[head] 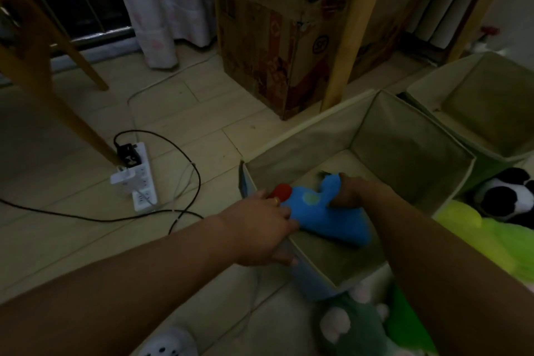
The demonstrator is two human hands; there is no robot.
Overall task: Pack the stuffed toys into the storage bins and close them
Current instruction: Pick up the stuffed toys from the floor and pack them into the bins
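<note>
Blue stuffed toy [326,211] with a red bit at one end, held low inside the near storage bin [410,139], over the bin's left edge. Right hand [351,192] curled tight round the toy's far end, down in the bin. Left hand [261,228] on the bin's left rim by the red bit, fingers bent over the edge and touching the toy; hard to tell if gripping the toy, the rim, or both. Thin ring on one left finger.

Near bin open at the top, tan cloth walls, soft floor showing under the toy. Second storage bin [485,101] just behind and to the right, open too, dark inside.

More toys on the floor to the right of the near bin: black and white panda [508,196] by the bin's right wall, bright yellow-green plush [476,228] just in front of the panda. Dark green plush with pale pink spots [355,326] at the near corner of the bin, down by the right arm.

White power strip [138,179] on the pale floor, well to the left, with plugs in and black and white cords looping round. Wooden chair leg [57,101] slanting down to touch the floor right by the strip. Big brown cardboard box [268,37] behind the bins, pale wooden pole [346,46] leaning in front. White curtain [161,3] hanging at the back. White shoe with dark dots [170,344] at the bottom edge.
</note>
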